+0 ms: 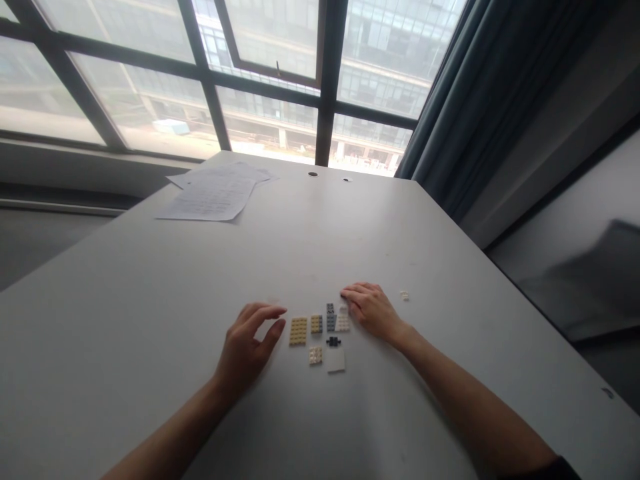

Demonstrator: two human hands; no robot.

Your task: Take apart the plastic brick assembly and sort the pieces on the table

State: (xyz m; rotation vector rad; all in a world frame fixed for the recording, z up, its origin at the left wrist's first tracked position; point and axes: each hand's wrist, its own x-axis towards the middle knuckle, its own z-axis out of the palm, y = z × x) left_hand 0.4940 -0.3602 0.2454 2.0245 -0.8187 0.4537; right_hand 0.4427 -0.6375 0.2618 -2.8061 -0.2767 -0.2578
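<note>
Bricks lay in a small cluster on the table (150, 320). Your left hand (249, 347) rested spread just left of the tan plate (299, 331); your right hand (371, 311) lay flat, fingertips touching the grey brick (331, 318) beside it.

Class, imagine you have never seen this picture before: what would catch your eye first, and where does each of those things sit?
Two bare hands rest on the grey table near its front edge, the left hand beside a tan studded plate and the right hand with fingertips at a small white piece. Between them lies a small cluster of building bricks. Farther back, sheets of paper lie by the big window.
</note>
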